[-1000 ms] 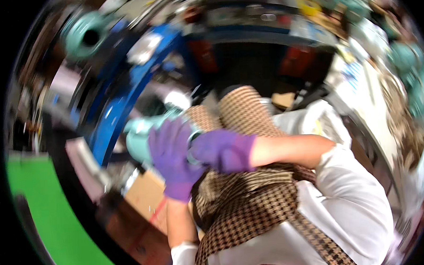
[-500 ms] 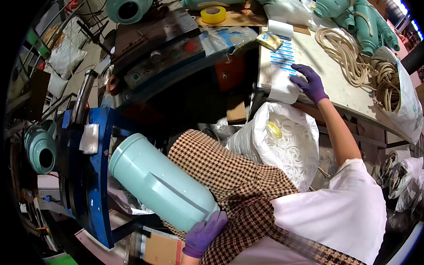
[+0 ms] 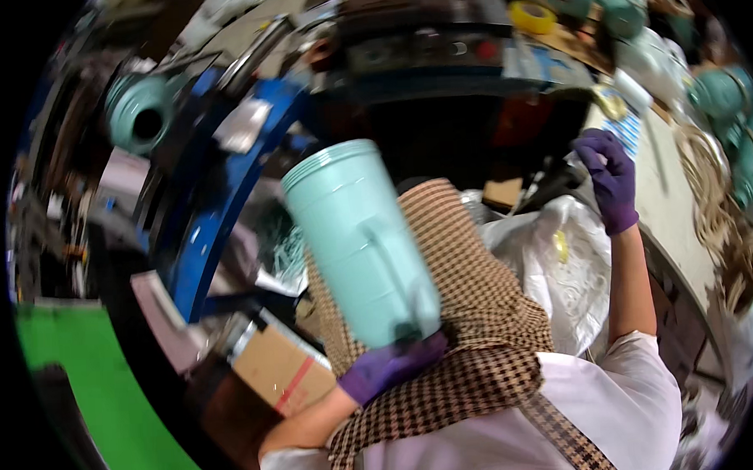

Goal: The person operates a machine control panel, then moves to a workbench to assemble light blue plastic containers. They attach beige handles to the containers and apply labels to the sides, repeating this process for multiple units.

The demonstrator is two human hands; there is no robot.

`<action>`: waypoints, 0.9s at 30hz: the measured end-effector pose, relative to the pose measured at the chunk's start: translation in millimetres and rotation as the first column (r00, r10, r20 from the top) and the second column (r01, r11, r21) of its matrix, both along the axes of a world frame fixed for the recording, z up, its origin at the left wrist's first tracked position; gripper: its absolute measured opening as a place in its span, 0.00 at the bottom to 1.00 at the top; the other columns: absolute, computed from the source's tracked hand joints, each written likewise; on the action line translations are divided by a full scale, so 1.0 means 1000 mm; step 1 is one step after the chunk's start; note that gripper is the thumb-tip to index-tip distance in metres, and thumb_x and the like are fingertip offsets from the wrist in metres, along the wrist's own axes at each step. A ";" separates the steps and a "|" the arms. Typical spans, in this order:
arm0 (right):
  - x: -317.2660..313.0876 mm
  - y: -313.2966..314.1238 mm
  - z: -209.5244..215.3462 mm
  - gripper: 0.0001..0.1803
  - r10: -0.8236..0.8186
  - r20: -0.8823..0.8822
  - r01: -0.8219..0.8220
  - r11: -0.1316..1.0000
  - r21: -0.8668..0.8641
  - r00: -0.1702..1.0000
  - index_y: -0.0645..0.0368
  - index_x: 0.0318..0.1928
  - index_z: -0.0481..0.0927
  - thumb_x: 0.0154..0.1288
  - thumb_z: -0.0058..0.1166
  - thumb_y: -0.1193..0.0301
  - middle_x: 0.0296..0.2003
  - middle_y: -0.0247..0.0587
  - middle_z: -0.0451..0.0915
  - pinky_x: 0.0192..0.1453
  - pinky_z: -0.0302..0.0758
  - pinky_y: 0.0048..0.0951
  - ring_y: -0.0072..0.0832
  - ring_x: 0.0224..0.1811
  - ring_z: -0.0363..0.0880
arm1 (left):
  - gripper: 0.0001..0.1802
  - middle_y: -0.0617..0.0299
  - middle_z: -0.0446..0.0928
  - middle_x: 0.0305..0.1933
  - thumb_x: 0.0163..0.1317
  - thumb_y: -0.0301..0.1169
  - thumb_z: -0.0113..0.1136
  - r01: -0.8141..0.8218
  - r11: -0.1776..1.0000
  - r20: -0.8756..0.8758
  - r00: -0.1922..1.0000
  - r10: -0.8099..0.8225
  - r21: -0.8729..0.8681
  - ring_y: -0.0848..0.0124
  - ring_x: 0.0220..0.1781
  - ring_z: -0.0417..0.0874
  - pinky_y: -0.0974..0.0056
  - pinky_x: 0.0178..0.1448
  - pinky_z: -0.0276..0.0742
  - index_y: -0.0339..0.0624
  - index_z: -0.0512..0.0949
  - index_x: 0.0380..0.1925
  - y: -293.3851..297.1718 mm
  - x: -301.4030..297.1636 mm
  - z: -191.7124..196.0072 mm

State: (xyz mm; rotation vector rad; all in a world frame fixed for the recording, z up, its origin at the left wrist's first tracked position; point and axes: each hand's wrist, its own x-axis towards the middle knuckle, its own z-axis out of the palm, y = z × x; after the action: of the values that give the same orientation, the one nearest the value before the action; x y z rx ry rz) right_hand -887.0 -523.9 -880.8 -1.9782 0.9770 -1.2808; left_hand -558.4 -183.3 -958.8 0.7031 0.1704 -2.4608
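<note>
A large pale-teal plastic jug [image 3: 355, 236] with a ribbed rim and a moulded side handle leans over my lap. My left hand [image 3: 395, 369], in a purple glove, grips its lower end; part of the fingers is hidden beneath it. My right hand [image 3: 609, 174], also gloved in purple, is raised by the near edge of the white table [image 3: 668, 180]. Its fingers are curled closed, and motion blur hides whatever they may hold. Just beyond it lies a strip of blue-and-white labels [image 3: 624, 133], with a small yellow packet [image 3: 611, 105] at its far end.
A white sack of white rings [image 3: 563, 277] stands below my right hand. Coiled beige cords [image 3: 702, 179] and several teal jugs [image 3: 727, 94] lie on the right. At left are a blue machine frame [image 3: 224, 216], another teal jug [image 3: 140, 111] and a cardboard box [image 3: 281, 365].
My view has swung, shifting the surroundings rightward. The jug stands more upright in my left hand. My right hand has drawn back from the label strip, and its fingers have curled closed.
</note>
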 end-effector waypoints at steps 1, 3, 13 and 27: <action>0.048 0.010 0.021 0.10 0.193 0.030 -0.193 0.981 0.016 0.981 0.59 0.40 0.86 0.62 0.62 0.68 0.40 0.41 0.79 0.55 0.73 0.33 0.32 0.49 0.77 | 0.26 0.46 0.60 0.69 0.72 0.29 0.40 -0.205 0.768 -0.385 0.769 0.510 0.607 0.62 0.72 0.63 0.56 0.78 0.57 0.37 0.59 0.69 0.002 -0.006 0.001; 0.128 0.027 0.048 0.10 0.487 0.011 -0.484 0.865 0.132 0.873 0.58 0.40 0.86 0.64 0.61 0.65 0.40 0.40 0.79 0.54 0.73 0.33 0.33 0.47 0.77 | 0.23 0.49 0.67 0.63 0.72 0.30 0.41 0.431 0.107 -0.196 0.166 0.966 0.896 0.63 0.66 0.68 0.56 0.75 0.62 0.37 0.65 0.65 0.000 -0.016 -0.011; 0.272 0.048 0.047 0.11 0.716 -0.212 -0.695 0.698 0.175 0.666 0.54 0.29 0.87 0.51 0.70 0.61 0.30 0.36 0.78 0.46 0.72 0.32 0.32 0.39 0.75 | 0.25 0.62 0.65 0.65 0.71 0.32 0.44 0.534 0.081 -0.109 0.022 0.994 0.842 0.69 0.69 0.66 0.63 0.72 0.66 0.49 0.61 0.68 0.002 -0.011 0.042; 0.387 0.075 0.053 0.45 0.798 -0.167 -0.791 0.600 0.123 0.579 0.43 0.78 0.47 0.67 0.58 0.58 0.68 0.57 0.68 0.70 0.68 0.40 0.48 0.69 0.70 | 0.41 0.46 0.56 0.73 0.48 0.31 0.74 -0.213 0.577 0.611 -0.377 0.696 -0.788 0.49 0.71 0.64 0.49 0.68 0.71 0.43 0.65 0.63 0.124 0.003 0.079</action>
State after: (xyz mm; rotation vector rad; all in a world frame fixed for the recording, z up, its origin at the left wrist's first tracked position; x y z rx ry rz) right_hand -499.9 -449.3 -827.3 -2.1461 0.0792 -0.5293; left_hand -555.2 -59.0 -880.1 1.6424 -0.4846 -0.4378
